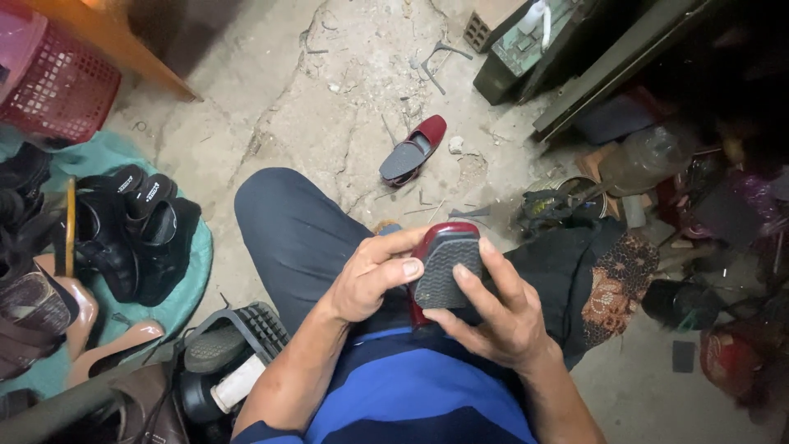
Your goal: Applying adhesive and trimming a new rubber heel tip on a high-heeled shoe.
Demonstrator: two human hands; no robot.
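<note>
Far left, top: red plastic basket (59,82), mesh-walled, partly cut by frame edge, beside an orange wooden plank (123,49).
Left, floor: teal cloth (185,284) spread flat, carrying a heap of black sandals (136,234) and tan heeled shoes (90,341).
Lower left: black crate (255,325) with a grey sole piece on top; white cylinder (238,384) just beside.
Centre, floor: cracked concrete floor (329,107), littered with scraps and nails.
Centre, beyond knee: second maroon shoe (413,150), lying alone, grey insole up, well apart from the hands.
Centre, lap: dark trouser leg (292,234) bent across; blue striped shirt (411,395) below.
Left hand (374,275): closed around the maroon shoe (440,263), thumb pressed flat across the near edge of the heel, fingers wrapped behind.
Held shoe: raised over the lap, between both hands, dark textured sole turned toward the camera, maroon upper showing at top and left edge.
Right hand (493,312): clamped on the same shoe from the right, fingers laid along the sole's side, thumb under the lower edge.
Right of lap: brown patterned cloth (616,279) draped over dark fabric.
Right, floor: clutter of tools around a round tin (579,197); clear plastic jar (645,160) behind.
Far right: dim shelf area, red container (731,362) low, details too dark to tell.
Top right: green metal box (526,45) against dark boards.
</note>
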